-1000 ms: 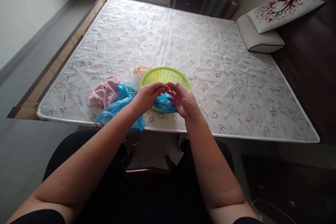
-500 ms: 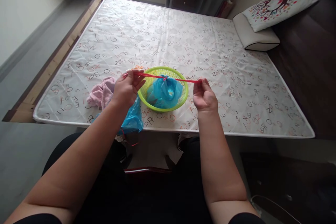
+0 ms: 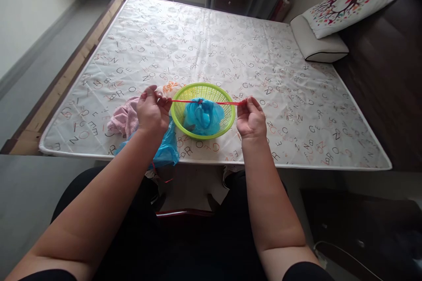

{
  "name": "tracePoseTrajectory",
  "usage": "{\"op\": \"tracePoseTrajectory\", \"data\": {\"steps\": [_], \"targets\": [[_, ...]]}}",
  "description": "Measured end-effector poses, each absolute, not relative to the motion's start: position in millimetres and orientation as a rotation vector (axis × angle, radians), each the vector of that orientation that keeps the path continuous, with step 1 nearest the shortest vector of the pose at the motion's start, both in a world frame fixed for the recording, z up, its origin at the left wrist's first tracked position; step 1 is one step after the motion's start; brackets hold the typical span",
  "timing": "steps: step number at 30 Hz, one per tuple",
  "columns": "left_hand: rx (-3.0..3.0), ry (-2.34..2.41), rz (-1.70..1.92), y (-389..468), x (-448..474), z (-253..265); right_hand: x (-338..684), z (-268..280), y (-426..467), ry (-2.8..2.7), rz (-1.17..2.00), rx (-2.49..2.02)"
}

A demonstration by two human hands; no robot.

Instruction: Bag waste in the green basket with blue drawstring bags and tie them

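A green plastic basket (image 3: pixel 227 116) sits near the front edge of the mattress (image 3: pixel 214 44). Inside it lies a tied blue plastic bag (image 3: pixel 203 117). A red string (image 3: pixel 217 102) is knotted around the bag's neck and stretched taut across the basket. My left hand (image 3: pixel 150 112) grips the string's left end, just left of the basket. My right hand (image 3: pixel 250 117) pinches its right end, just right of the basket.
A pink cloth (image 3: pixel 123 118), a second blue bag (image 3: pixel 165 149) and a white bag with orange print (image 3: pixel 170 88) lie left of the basket. Two pillows (image 3: pixel 325 41) rest at the far right corner. A wooden bed frame (image 3: pixel 62 83) runs along the left.
My hands went from together over the basket to apart, drawing the red string tight. Since half a second ago the string and bag neck have dropped slightly lower.
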State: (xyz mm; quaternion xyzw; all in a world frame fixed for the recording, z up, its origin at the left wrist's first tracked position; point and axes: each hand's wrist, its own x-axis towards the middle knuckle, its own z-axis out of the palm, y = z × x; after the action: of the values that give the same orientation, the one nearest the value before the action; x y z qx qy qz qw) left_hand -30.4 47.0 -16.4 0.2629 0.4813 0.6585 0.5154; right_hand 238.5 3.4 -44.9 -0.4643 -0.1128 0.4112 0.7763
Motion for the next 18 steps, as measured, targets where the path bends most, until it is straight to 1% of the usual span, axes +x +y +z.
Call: {"op": "tracePoseTrajectory", "data": {"steps": [7, 14, 18], "targets": [[0.890, 1.049, 1.533, 40, -42, 0, 250, -31, -4, -0.568, 0.804, -1.050], [0.972, 1.039, 1.524, 47, -56, 6, 245, -16, -14, -0.623, 0.763, -1.092], [0.943, 1.125, 1.577, 53, -61, 4, 244, -8, -17, -0.675, 0.735, -1.073]]}}
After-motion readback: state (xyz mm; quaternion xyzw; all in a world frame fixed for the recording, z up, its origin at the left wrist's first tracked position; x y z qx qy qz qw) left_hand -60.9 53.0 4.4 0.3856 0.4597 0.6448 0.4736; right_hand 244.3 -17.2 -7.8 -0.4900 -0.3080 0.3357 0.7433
